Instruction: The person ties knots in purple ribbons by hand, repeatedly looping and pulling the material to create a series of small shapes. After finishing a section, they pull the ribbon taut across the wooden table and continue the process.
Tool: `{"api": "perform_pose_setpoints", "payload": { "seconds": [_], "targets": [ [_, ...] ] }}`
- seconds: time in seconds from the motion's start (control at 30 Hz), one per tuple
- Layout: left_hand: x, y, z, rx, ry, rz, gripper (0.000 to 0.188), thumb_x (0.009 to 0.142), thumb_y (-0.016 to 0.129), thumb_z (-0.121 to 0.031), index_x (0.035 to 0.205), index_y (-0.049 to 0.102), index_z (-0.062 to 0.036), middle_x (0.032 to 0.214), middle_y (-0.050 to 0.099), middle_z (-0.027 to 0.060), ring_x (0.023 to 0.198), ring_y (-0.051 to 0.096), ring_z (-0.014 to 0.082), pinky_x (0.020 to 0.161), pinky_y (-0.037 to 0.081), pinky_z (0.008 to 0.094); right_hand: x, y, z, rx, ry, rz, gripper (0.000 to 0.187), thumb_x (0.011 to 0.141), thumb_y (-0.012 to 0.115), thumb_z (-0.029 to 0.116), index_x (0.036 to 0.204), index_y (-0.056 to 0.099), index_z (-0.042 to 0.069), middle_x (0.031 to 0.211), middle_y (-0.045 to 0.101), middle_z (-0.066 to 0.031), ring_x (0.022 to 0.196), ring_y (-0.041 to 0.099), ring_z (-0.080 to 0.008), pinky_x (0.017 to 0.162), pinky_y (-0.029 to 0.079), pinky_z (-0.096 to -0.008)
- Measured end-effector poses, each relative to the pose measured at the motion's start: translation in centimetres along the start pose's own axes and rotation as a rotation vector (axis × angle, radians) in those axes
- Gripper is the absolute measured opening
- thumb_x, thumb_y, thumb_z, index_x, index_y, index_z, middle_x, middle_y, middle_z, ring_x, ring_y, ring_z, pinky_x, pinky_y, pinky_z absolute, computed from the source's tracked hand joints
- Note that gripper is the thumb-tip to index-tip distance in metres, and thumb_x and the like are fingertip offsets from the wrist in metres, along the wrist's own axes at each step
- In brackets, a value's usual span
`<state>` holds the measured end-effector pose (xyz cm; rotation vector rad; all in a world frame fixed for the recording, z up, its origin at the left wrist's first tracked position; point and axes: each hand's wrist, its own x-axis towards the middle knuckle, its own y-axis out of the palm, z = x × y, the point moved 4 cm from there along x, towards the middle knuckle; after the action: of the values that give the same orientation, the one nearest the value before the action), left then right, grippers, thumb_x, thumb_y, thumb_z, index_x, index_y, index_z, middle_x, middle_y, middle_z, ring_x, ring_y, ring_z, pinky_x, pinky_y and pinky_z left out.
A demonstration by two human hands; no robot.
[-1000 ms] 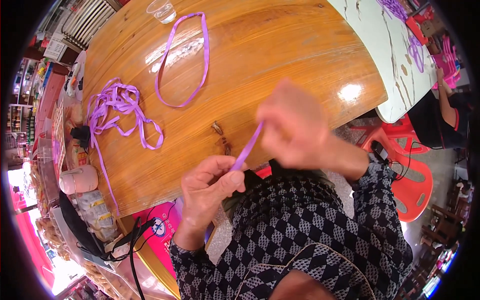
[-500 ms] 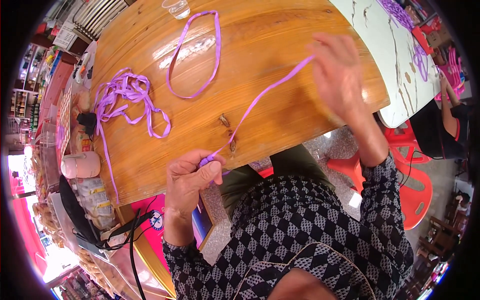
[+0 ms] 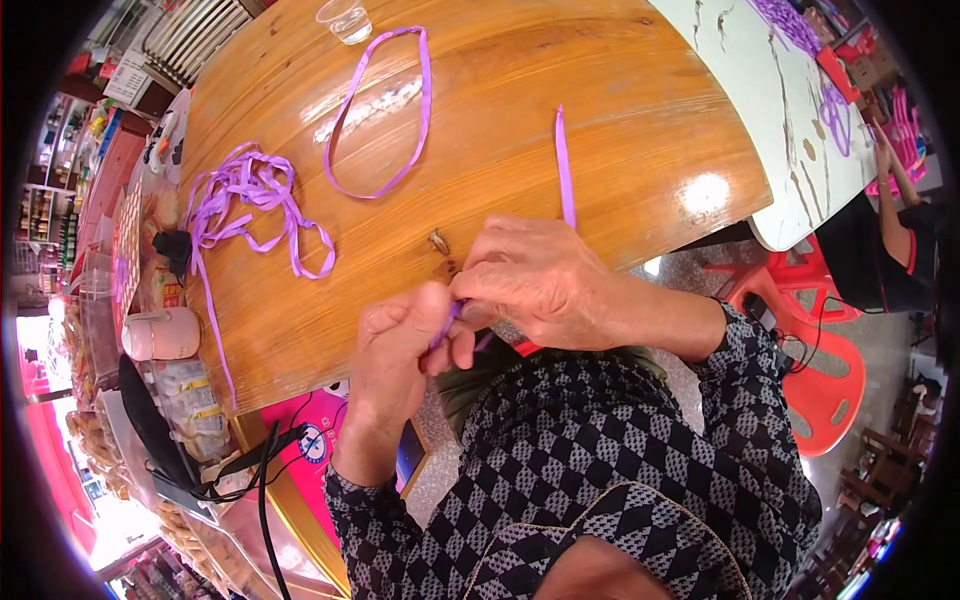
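Close together at the table's near edge, my left hand (image 3: 392,345) and my right hand (image 3: 540,280) are both closed on a purple ribbon (image 3: 565,170). Its coiled or knotted part shows only in a small patch between my fingertips. Beyond my right hand, the ribbon's loose end lies out across the wood. Further up the table rests a closed loop of purple ribbon (image 3: 427,100). A tangled heap of purple ribbon (image 3: 262,185) lies on the left, with one strand trailing toward the near edge. My fingers hide most of the worked part.
The wooden table (image 3: 490,110) bears a clear plastic cup (image 3: 350,24) at its far side. A white marbled table (image 3: 780,140) adjoins on the right, near red plastic stools (image 3: 835,395) and a person's arm (image 3: 895,170). Left stand a pink container (image 3: 165,333) and black cables (image 3: 267,500).
My right hand has come down and left from the ribbon's far end to meet my left hand. The outstretched strand has dropped onto the table.
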<state>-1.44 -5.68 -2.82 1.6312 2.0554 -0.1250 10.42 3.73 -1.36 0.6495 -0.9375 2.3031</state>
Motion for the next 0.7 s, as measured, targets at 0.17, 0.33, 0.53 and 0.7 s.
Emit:
{"api": "perform_pose_setpoints", "payload": {
  "seconds": [0.17,0.33,0.53,0.7],
  "targets": [
    [0.4,0.1,-0.4,0.201,0.188,-0.003,0.032,0.086,0.057,-0.027,0.074,0.06,0.0019,0.056,0.051,0.0024,0.044,0.039,0.0063,0.042,0.026,0.0198,-0.1,-0.4,-0.1,-0.056,-0.007,0.047,0.016,0.066,0.068,0.003,0.079,0.059,0.002,0.07,0.055,-0.0072,0.063,0.053,-0.0248,0.053,0.041,-0.0324],
    [-1.7,-5.4,-1.6,0.229,0.161,-0.25,0.021,0.085,0.054,-0.014,0.069,0.057,-0.0007,0.055,0.048,-0.001,0.047,0.039,0.0059,0.044,0.028,0.0191,-0.7,-7.2,-2.1,-0.184,0.295,-0.03,0.006,0.073,0.063,0.001,0.078,0.06,0.001,0.072,0.057,-0.0067,0.062,0.054,-0.0174,0.054,0.041,-0.0282],
    [-2.0,-13.4,-2.0,-0.006,0.294,-0.327,0.028,0.084,0.054,-0.017,0.059,0.045,-0.0076,0.051,0.038,-0.0022,0.043,0.032,0.0082,0.049,0.034,0.0257,-6.3,-17.1,-7.7,-0.319,0.663,-0.277,0.01,0.076,0.059,-0.003,0.085,0.062,0.0,0.076,0.058,0.0028,0.071,0.051,-0.0042,0.065,0.041,-0.0177],
    [-4.2,-20.5,-1.0,-0.373,0.278,-0.388,0.034,0.085,0.053,-0.019,0.057,0.036,-0.0135,0.049,0.03,-0.0031,0.043,0.028,0.0107,0.052,0.029,0.0287,-11.5,-24.9,-10.5,-0.415,0.785,-0.491,0.009,0.079,0.058,0.003,0.087,0.062,0.0,0.073,0.057,0.0015,0.073,0.051,-0.0056,0.065,0.041,-0.0196]
  ]
}}
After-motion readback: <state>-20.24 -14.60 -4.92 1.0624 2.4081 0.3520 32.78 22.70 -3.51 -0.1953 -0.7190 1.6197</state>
